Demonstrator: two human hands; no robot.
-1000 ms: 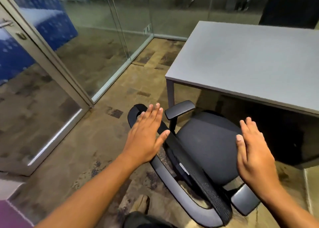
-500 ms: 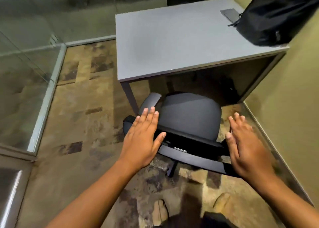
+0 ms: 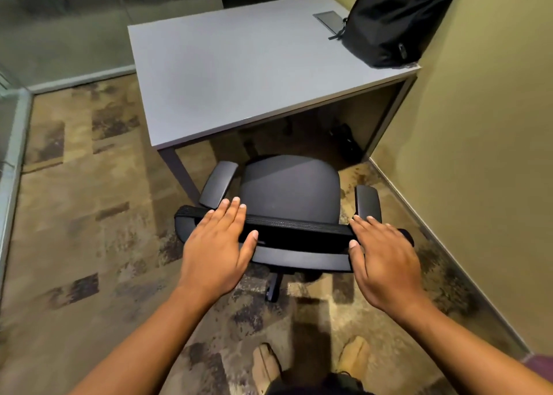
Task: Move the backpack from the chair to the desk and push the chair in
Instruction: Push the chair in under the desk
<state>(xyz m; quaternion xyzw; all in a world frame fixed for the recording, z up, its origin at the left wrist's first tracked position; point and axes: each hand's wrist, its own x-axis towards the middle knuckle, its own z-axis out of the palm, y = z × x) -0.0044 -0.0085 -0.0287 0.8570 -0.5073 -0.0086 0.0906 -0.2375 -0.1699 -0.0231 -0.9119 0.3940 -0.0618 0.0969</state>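
A black backpack stands on the far right corner of the grey desk, leaning against the wall. The dark office chair faces the desk, its seat front just under the desk's near edge. My left hand lies flat, fingers apart, on the left end of the chair's backrest top. My right hand rests the same way on the right end. Neither hand curls around the backrest.
A beige wall runs close along the right of the chair and desk. Glass partitions stand at the left and back. Patterned carpet spreads to the left. My shoes show at the bottom.
The chair has swung around from angled to square-on with the desk. Both hands have come down from hovering onto the backrest top. The backpack has come into view.
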